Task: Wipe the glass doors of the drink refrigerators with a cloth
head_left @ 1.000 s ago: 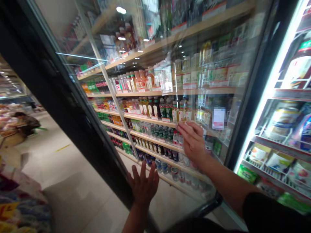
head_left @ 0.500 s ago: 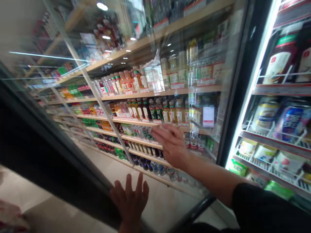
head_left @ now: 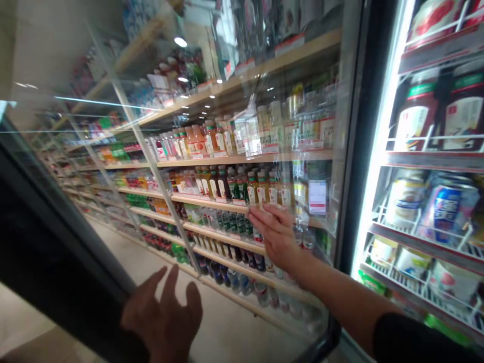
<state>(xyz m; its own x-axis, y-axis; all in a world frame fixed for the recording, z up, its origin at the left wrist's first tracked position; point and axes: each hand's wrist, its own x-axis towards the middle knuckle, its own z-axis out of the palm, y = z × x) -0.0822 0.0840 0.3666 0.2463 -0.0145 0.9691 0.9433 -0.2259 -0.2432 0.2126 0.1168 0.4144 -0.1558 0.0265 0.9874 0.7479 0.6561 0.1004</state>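
A glass door [head_left: 242, 333] with a dark frame [head_left: 71, 252] stands swung out in front of me. My right hand [head_left: 279, 236] reaches across to the pane, its fingers straight and close together, palm toward the glass. I see nothing in it. Whether the palm presses on the glass or sits just off it, I cannot tell. Low at the left, my left hand [head_left: 166, 312] is beside the door's dark edge with its fingers spread and slightly bent. It is dim, and no object shows in it. Contact with the frame is unclear.
To the right, a lit fridge holds juice bottles [head_left: 416, 108], cans [head_left: 446, 204] and cups on wire racks [head_left: 431, 242]. Through the glass, wooden shelves [head_left: 212, 203] with rows of bottles run along an aisle floor [head_left: 113, 242]. Reflections cover the pane.
My left hand has moved left in the view and appears larger. My right hand sits slightly lower and further right. The view has shifted, showing more of the fridge.
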